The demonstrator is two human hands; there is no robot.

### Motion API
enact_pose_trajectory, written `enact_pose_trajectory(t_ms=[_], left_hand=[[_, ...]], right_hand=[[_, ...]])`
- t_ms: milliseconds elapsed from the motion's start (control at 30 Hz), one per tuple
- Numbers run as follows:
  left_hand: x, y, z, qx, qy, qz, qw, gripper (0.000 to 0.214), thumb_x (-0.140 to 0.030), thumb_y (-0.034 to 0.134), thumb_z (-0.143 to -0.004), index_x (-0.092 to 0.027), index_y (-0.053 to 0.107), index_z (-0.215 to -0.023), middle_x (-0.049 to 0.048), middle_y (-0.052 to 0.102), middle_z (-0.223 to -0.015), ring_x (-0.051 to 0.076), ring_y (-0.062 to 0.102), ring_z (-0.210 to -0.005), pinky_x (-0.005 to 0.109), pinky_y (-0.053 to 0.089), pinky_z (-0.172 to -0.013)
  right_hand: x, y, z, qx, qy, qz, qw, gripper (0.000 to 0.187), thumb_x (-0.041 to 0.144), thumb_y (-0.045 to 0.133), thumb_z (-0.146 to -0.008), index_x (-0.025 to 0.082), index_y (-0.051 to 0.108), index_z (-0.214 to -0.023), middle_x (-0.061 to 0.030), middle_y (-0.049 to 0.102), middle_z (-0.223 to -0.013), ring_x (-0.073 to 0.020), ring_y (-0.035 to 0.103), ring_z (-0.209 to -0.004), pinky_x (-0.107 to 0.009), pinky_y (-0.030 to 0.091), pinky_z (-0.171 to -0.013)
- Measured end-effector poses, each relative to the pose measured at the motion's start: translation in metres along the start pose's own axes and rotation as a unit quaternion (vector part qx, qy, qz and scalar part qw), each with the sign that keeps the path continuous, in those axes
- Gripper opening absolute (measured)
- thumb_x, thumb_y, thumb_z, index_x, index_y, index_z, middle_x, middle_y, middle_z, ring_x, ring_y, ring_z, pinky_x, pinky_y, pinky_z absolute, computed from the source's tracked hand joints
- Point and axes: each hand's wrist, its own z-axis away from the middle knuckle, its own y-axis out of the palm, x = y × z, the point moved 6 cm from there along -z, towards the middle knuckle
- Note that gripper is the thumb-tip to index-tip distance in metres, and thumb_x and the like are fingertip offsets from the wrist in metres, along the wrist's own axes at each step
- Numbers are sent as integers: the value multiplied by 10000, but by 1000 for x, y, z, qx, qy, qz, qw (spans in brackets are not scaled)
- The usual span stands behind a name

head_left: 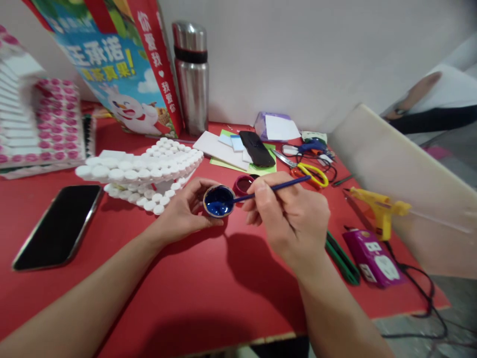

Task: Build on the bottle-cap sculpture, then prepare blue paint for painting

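Note:
My left hand point(186, 209) grips a small round pot of dark blue paint point(219, 204), tilted so its opening faces me. Between the thumb and fingers of my right hand point(290, 214) is a thin blue paintbrush point(286, 183), its tip end reaching into the pot. Just behind my right fingers stands a second pot with a red rim point(241, 185) and dark contents, partly covered by that hand. Left of the blue pot lies a white structure point(137, 169) built up from many small round discs.
A black phone point(57, 226) lies at left, near a pink-and-white disc model point(55, 119). Behind stand a printed carton point(122, 69) and a steel flask point(192, 79). At right are yellow-handled scissors point(315, 174), a yellow glue gun point(382, 206), a purple packet point(372, 258) and cables. A person stands beyond the board point(402, 184).

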Motion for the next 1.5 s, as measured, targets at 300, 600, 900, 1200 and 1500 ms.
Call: enact_pose_trajectory(t_ms=[300,600,900,1200,1500], left_hand=[[-5,-2,-1,-22,10,20,1000,618,-171,942,-626,-215,586,-1129,52,707,-1142,251,676,-1135,359,553,-957],[-8,-3,-1,-35,6,41,999,674,-159,968,-567,-213,588,-1121,48,700,-1110,254,682,-1088,347,578,-891],[-4,-7,-2,-84,12,35,996,673,-202,969,-585,-220,558,-1118,45,689,-1117,234,678,-1081,346,558,-923],[-8,-6,1,-65,32,35,997,676,-207,970,-577,-219,556,-1111,55,698,-1121,255,691,-1088,362,570,-919],[-11,-3,2,-40,56,12,998,647,-177,958,-611,-205,602,-1150,75,734,-1173,268,695,-1131,373,566,-950]], right_hand=[[2,14,6,-8,-30,-32,999,165,246,521,-1047,193,675,-1018,-36,782,-856,-145,772,-741,-229,612,-640],[-13,17,3,3,84,-211,974,203,324,521,-1061,188,650,-984,-6,762,-783,-124,758,-614,-213,638,-575],[1,7,7,-42,-22,-40,998,140,223,540,-1034,204,675,-1003,-59,805,-923,-181,802,-825,-258,650,-677],[-8,19,7,-36,52,-191,980,171,290,516,-1057,199,649,-999,-23,769,-821,-141,762,-642,-242,643,-576],[-17,22,4,21,103,-237,966,208,354,538,-1052,188,632,-968,5,738,-741,-115,718,-544,-209,598,-503]])
